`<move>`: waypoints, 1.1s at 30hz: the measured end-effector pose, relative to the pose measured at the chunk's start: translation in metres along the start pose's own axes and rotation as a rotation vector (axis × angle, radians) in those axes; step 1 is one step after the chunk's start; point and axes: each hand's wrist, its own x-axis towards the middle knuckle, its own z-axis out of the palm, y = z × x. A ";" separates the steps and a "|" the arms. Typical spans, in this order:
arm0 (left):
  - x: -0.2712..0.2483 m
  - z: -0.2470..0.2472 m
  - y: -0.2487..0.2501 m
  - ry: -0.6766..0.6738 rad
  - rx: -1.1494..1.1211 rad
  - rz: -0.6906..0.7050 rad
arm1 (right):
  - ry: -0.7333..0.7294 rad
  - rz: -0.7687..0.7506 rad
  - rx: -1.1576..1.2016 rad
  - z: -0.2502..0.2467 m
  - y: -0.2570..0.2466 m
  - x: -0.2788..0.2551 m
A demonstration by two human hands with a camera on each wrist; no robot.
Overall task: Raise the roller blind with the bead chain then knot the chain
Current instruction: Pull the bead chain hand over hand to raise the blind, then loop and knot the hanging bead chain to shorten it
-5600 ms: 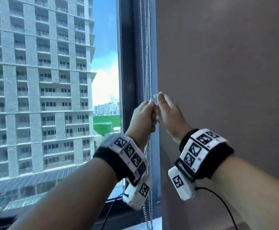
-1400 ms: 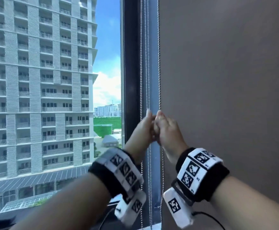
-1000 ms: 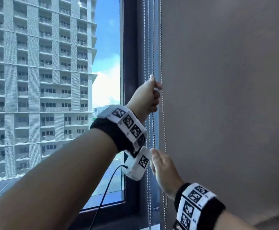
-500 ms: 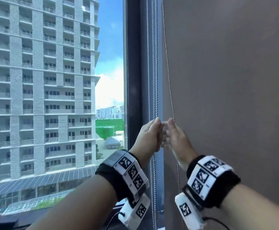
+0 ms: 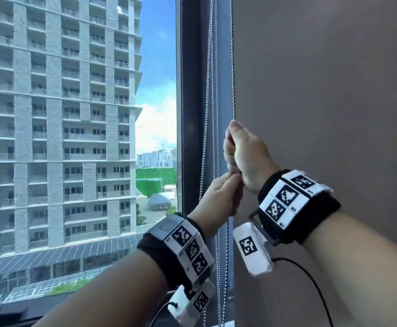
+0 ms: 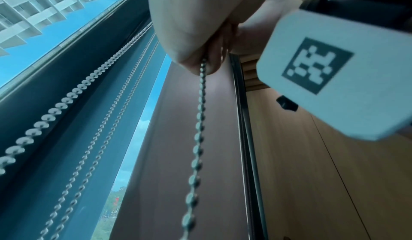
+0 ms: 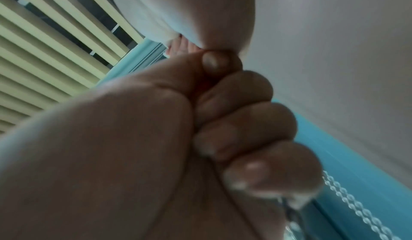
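Note:
The grey-brown roller blind [image 5: 322, 114] covers the right of the window. Its bead chain [image 5: 233, 67] hangs taut along the blind's left edge. My right hand [image 5: 240, 149] grips this chain in a fist. Directly beneath it, my left hand [image 5: 223, 197] holds the same chain, thumb touching the right hand's underside. In the left wrist view the chain [image 6: 200, 111] drops out of the bottom of my left hand [image 6: 189, 32]. The right wrist view shows the left hand [image 7: 234, 120] with fingers curled, under the heel of the right hand [image 7: 189, 14]. The blind's bottom edge is out of sight.
Several more bead chains [image 5: 212, 90] hang just left of the held one, in front of the dark window frame [image 5: 190, 114]. Glass with a tall building [image 5: 63, 114] behind it fills the left. A black cable [image 5: 310, 279] trails from my right wrist camera.
Half a second ago both hands were level, side by side on the chain. The right hand now sits higher on the chain, stacked above the left.

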 end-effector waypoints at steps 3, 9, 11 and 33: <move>0.000 -0.010 -0.001 -0.026 0.206 0.059 | 0.015 -0.041 -0.001 -0.006 0.001 0.000; 0.020 -0.042 0.000 0.672 0.734 0.394 | 0.066 -0.065 -0.091 -0.021 0.018 0.002; 0.035 -0.050 -0.002 0.681 0.680 0.275 | 0.077 -0.064 -0.152 -0.024 0.029 0.002; 0.025 -0.019 -0.015 0.023 0.809 0.147 | 0.110 -0.027 -0.270 -0.028 0.056 -0.004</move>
